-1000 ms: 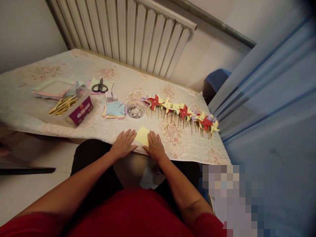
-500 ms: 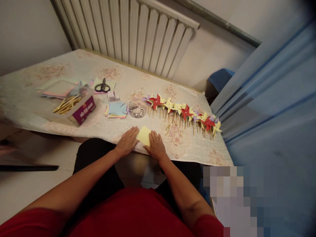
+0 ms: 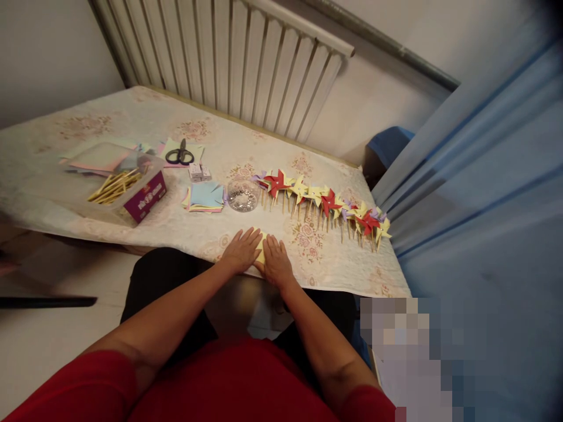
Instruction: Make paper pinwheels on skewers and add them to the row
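Note:
A piece of yellow paper (image 3: pixel 261 253) lies on the flowered cloth at the table's near edge, mostly covered by my hands. My left hand (image 3: pixel 241 250) rests flat over its left part, fingers stretched out. On its right side lies my right hand (image 3: pixel 277 261), also flat with the fingers extended. Beyond the hands is a round clear dish (image 3: pixel 243 196) of small shiny pieces. A stack of coloured paper squares (image 3: pixel 204 196), blue on top, sits left of the dish. Paper pinwheels (image 3: pixel 329 202) in red, yellow and purple lie in a row to the right.
A clear plastic box (image 3: pixel 147 196) with a purple label holds wooden sticks (image 3: pixel 115 186). Behind it are loose paper sheets (image 3: pixel 101 158), black-handled scissors (image 3: pixel 180 153) and small white boxes (image 3: pixel 200 172). A radiator (image 3: pixel 237 64) stands along the far edge; a blue curtain (image 3: pixel 484 193) hangs at the right.
My left hand has slid right onto the yellow paper, covering much more of it. My right hand stays flat on the paper's right side. The view has shifted slightly.

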A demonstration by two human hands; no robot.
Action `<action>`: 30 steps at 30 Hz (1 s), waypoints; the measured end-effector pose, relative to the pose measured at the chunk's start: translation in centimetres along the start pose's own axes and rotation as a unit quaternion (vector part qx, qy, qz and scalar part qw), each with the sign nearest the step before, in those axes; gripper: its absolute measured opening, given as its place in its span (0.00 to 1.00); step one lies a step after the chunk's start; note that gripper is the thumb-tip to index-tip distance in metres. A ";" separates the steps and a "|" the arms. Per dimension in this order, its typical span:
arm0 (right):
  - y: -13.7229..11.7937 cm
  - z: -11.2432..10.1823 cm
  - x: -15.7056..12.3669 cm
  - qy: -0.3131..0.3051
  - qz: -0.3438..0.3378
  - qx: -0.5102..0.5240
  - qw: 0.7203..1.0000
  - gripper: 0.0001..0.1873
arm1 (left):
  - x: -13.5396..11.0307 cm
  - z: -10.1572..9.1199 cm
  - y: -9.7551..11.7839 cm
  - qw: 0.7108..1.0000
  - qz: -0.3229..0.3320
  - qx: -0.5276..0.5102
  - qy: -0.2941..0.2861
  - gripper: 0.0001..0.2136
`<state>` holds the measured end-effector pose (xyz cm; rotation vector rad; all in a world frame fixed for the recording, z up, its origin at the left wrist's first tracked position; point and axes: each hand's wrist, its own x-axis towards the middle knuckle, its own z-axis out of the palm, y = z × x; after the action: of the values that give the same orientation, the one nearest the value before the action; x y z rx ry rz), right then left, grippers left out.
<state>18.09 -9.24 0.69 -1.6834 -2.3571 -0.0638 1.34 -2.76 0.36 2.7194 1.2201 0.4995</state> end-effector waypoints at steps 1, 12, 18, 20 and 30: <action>0.0 0.0 0.0 0.000 0.000 0.000 1.000 0.40 | 0.0 -0.1 0.0 1.000 -0.001 0.000 0.000 0.25; 0.9 -0.3 -1.6 -0.003 0.026 0.007 1.000 0.41 | 0.0 -0.9 0.4 0.999 -0.005 0.037 -0.026 0.26; 1.9 -0.6 -2.3 0.055 0.058 0.075 0.994 0.39 | 0.1 -1.1 0.6 0.999 -0.010 0.039 -0.034 0.26; 1.3 -0.9 -1.7 0.074 0.043 0.085 0.993 0.40 | 0.2 -1.1 0.6 0.999 -0.011 0.034 -0.035 0.26; -0.9 0.4 0.2 -0.001 -0.025 0.034 0.999 0.42 | 0.1 -1.0 0.5 0.998 -0.009 0.050 -0.036 0.25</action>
<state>17.15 -9.27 0.42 -1.5943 -2.3743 0.0088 1.41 -2.99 1.43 2.7783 1.2834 0.3458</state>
